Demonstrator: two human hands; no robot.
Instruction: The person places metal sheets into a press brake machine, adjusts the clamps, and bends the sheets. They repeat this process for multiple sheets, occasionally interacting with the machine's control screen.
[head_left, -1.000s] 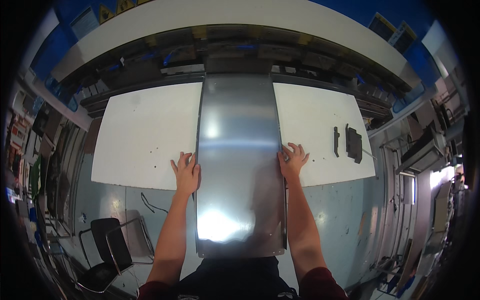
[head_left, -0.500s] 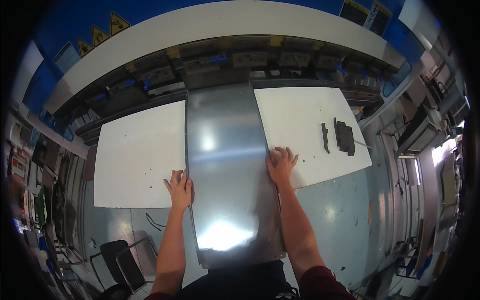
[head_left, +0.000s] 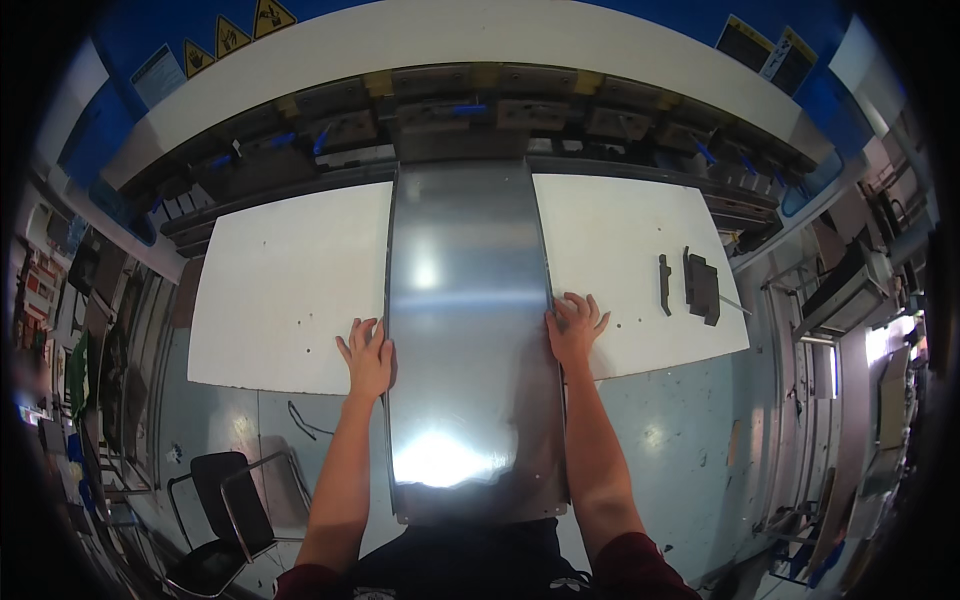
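A long grey sheet-metal panel [head_left: 465, 370] lies lengthwise in front of me, its near end against my body. Its far end reaches the tooling of a press brake [head_left: 460, 110]. My left hand [head_left: 368, 358] is at the panel's left edge, thumb side against it, with the other fingers loosely bent. At the right edge, a little farther forward, my right hand [head_left: 574, 330] pinches the side with thumb and fingertips, other fingers raised. The panel's underside is hidden.
White support boards [head_left: 290, 290] flank the panel on both sides. Dark metal tooling pieces [head_left: 702, 287] lie on the right board [head_left: 625, 350]. A black chair [head_left: 232, 500] stands on the floor at lower left. Blue handles [head_left: 320, 140] line the machine's clamps.
The view has turned slightly, so the machine, boards and panel appear shifted to the right. Both hands stay at the panel's edges in nearly the same places.
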